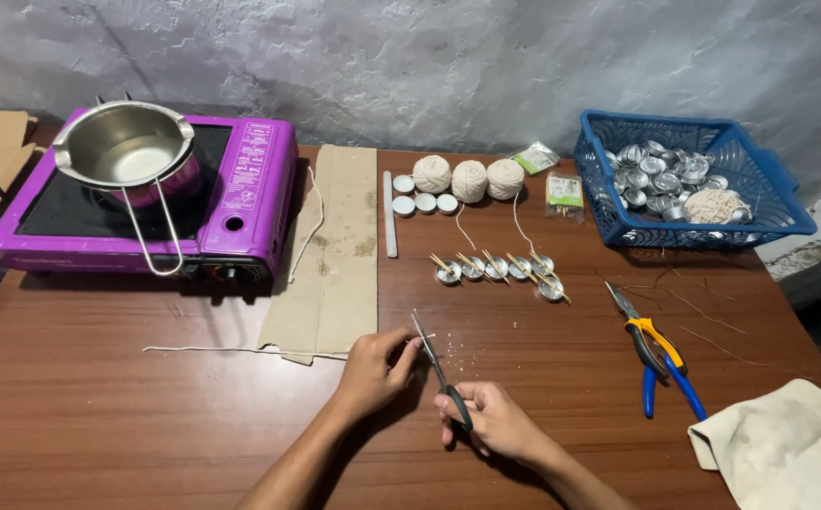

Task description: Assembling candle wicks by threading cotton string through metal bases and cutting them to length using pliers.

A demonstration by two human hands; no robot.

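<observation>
Black-handled scissors [439,370], slim steel blades up toward eleven o'clock, sat gripped in the right hand [491,420]; the left hand [373,370] pinched white string [240,350] at their tips. Farther off, round metal cups [500,269] stood at twelve o'clock.

Two small clear packets lie on the bench at the far side, between the balls of twine and the blue basket: one packet with a green insert [535,158] sits tilted just behind the rightmost ball, and a second, upright rectangular packet with a green and white card [565,195] lies just beside the basket's left wall. On the purple stove at the far left, a printed white label panel [244,168] covers the top face to the right of the burner, a tall rectangle of small pale markings on the purple.
</observation>
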